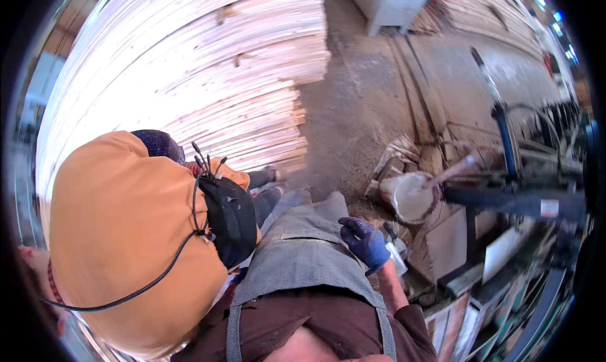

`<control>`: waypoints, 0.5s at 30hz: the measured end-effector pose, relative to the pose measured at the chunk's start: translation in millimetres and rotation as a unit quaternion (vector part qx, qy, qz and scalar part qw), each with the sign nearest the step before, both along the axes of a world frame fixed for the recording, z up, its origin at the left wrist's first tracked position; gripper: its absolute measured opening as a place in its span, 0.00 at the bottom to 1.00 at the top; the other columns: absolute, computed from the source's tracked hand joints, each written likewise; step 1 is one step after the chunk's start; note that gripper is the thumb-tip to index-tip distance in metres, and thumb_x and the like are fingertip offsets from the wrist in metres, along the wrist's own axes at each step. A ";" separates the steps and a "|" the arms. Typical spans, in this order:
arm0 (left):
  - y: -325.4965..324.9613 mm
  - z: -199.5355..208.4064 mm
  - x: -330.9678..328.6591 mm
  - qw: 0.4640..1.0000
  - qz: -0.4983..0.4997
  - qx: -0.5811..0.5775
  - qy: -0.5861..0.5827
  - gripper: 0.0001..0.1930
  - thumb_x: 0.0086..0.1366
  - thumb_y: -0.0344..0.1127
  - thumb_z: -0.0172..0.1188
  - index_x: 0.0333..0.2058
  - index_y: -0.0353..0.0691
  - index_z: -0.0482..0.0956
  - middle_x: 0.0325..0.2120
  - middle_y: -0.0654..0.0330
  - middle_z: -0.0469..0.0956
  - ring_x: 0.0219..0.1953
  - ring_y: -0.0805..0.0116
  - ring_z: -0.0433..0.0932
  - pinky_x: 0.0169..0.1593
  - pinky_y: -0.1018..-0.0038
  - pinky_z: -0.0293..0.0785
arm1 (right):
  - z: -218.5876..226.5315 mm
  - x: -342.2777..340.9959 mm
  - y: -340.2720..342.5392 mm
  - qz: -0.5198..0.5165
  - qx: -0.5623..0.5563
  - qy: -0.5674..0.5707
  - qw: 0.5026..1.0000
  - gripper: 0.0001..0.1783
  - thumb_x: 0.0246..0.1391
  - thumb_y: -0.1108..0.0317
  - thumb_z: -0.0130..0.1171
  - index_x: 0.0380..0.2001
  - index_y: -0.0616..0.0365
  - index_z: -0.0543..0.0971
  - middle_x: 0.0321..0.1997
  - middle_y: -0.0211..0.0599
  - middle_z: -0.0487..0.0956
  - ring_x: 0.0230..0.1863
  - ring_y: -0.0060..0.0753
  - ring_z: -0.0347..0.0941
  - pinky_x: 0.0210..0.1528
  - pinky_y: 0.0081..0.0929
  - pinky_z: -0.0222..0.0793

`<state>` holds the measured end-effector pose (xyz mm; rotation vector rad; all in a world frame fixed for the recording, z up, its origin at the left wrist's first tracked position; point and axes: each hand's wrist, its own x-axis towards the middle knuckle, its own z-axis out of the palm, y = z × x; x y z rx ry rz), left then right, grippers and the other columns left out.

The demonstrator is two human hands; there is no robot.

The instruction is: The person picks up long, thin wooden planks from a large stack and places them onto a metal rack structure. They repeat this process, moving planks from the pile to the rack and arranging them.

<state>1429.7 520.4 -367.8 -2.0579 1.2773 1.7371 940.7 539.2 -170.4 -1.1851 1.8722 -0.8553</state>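
My right hand (pixel 366 241), in a blue glove with a dark palm, hangs beside the right side of my grey apron (pixel 303 251). Its fingers are loosely bent and I see nothing held in them. Beyond it, to the right, stands a bucket (pixel 411 198) of pale, thick-looking stuff with a stick-like handle (pixel 451 171) leaning out. Close on my left a person in an orange top (pixel 126 242) with a black pouch (pixel 227 220) covers most of my left arm. Only a small dark blue patch (pixel 238 275) shows near my left sleeve; its fingers are hidden.
Large stacks of pale wooden boards (pixel 208 65) fill the far left. Machinery with a dark blue beam (pixel 521 202) and an upright lever (pixel 505 134) crowds the right. Wood scraps (pixel 394 160) lie by the bucket. A light grey cabinet (pixel 388 5) stands on the dusty floor (pixel 360 103) beyond.
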 end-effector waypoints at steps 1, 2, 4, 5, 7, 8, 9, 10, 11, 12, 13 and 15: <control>2.6 -0.8 -3.7 1.000 0.011 0.004 -0.004 0.14 0.70 0.48 0.55 0.43 0.47 0.81 0.34 0.60 0.85 0.31 0.69 0.81 0.31 0.69 0.71 | -2.1 -4.3 -15.9 0.039 -0.005 0.005 0.999 0.13 0.56 0.66 0.63 0.45 0.55 0.84 0.40 0.47 0.84 0.42 0.47 0.82 0.44 0.37 0.77; 5.9 -3.8 -6.6 1.000 0.026 0.009 -0.010 0.14 0.70 0.49 0.55 0.43 0.47 0.81 0.34 0.60 0.85 0.31 0.69 0.81 0.31 0.69 0.71 | -4.3 -7.3 -31.4 0.062 -0.002 -0.001 0.998 0.13 0.56 0.66 0.63 0.45 0.55 0.83 0.40 0.47 0.84 0.41 0.47 0.82 0.44 0.37 0.77; 13.2 -7.4 -15.8 0.998 0.038 0.045 -0.014 0.14 0.70 0.49 0.55 0.44 0.47 0.81 0.34 0.60 0.85 0.31 0.70 0.81 0.31 0.69 0.72 | -8.2 -15.6 -60.8 0.096 0.005 -0.011 0.995 0.14 0.56 0.65 0.62 0.45 0.55 0.83 0.40 0.47 0.84 0.41 0.47 0.82 0.44 0.36 0.77; 23.8 -3.3 -25.3 0.995 0.056 0.079 -0.011 0.15 0.70 0.49 0.55 0.44 0.47 0.81 0.34 0.60 0.85 0.31 0.70 0.81 0.31 0.69 0.72 | -14.1 -22.8 -74.6 0.099 0.001 -0.029 0.995 0.14 0.56 0.65 0.63 0.45 0.54 0.84 0.40 0.46 0.84 0.41 0.46 0.82 0.44 0.36 0.77; 47.6 1.7 -45.4 0.987 0.121 0.105 -0.005 0.15 0.70 0.49 0.55 0.45 0.47 0.81 0.33 0.60 0.85 0.31 0.70 0.81 0.31 0.69 0.72 | -23.5 -39.1 -102.8 0.149 -0.004 -0.007 0.989 0.14 0.56 0.65 0.63 0.45 0.54 0.84 0.41 0.46 0.84 0.41 0.45 0.82 0.45 0.36 0.77; 53.7 3.9 -57.3 0.981 0.162 0.110 0.001 0.15 0.70 0.49 0.55 0.45 0.47 0.81 0.33 0.60 0.85 0.30 0.70 0.81 0.31 0.69 0.72 | -27.0 -48.9 -119.4 0.173 -0.009 0.005 0.985 0.14 0.56 0.66 0.63 0.45 0.54 0.84 0.41 0.46 0.84 0.41 0.45 0.82 0.45 0.36 0.77; 58.1 4.9 -68.3 0.969 0.218 0.113 0.011 0.15 0.70 0.49 0.55 0.46 0.47 0.81 0.33 0.61 0.85 0.30 0.70 0.81 0.31 0.69 0.72 | -36.9 -59.3 -132.5 0.201 -0.026 0.023 0.979 0.14 0.55 0.65 0.63 0.45 0.54 0.83 0.43 0.45 0.84 0.42 0.44 0.82 0.45 0.36 0.77; 62.6 7.8 -77.9 0.953 0.280 0.117 0.023 0.15 0.70 0.49 0.55 0.46 0.47 0.81 0.33 0.61 0.85 0.30 0.70 0.81 0.31 0.69 0.73 | -39.1 -67.7 -149.6 0.218 -0.030 0.021 0.975 0.14 0.56 0.65 0.63 0.45 0.54 0.83 0.45 0.45 0.84 0.43 0.44 0.82 0.45 0.35 0.77; 64.2 13.2 -85.6 0.924 0.355 0.132 0.047 0.16 0.70 0.49 0.55 0.48 0.47 0.80 0.34 0.59 0.85 0.29 0.72 0.81 0.30 0.72 0.72 | -48.0 -77.7 -164.3 0.246 -0.048 0.045 0.967 0.14 0.56 0.65 0.62 0.46 0.54 0.83 0.45 0.45 0.84 0.44 0.44 0.82 0.45 0.35 0.77; 60.5 16.8 -94.8 0.915 0.377 0.128 0.069 0.17 0.70 0.49 0.55 0.49 0.46 0.79 0.35 0.59 0.85 0.29 0.72 0.81 0.29 0.73 0.72 | -58.5 -89.7 -178.0 0.269 -0.064 0.075 0.958 0.14 0.57 0.66 0.62 0.46 0.54 0.83 0.46 0.45 0.83 0.44 0.44 0.82 0.45 0.35 0.77; 63.1 19.6 -107.5 0.902 0.404 0.123 0.095 0.17 0.71 0.49 0.55 0.50 0.45 0.78 0.36 0.58 0.85 0.29 0.71 0.81 0.29 0.74 0.72 | -61.1 -97.4 -191.6 0.278 -0.061 0.070 0.956 0.14 0.58 0.64 0.61 0.46 0.53 0.82 0.45 0.46 0.83 0.45 0.44 0.83 0.46 0.35 0.77; 80.3 9.5 -123.2 0.877 0.445 0.087 0.158 0.19 0.72 0.49 0.54 0.52 0.43 0.77 0.39 0.55 0.85 0.32 0.69 0.83 0.30 0.75 0.73 | -55.2 -102.5 -219.4 0.285 -0.014 0.015 0.958 0.14 0.58 0.64 0.61 0.46 0.54 0.82 0.45 0.46 0.84 0.46 0.43 0.82 0.47 0.34 0.76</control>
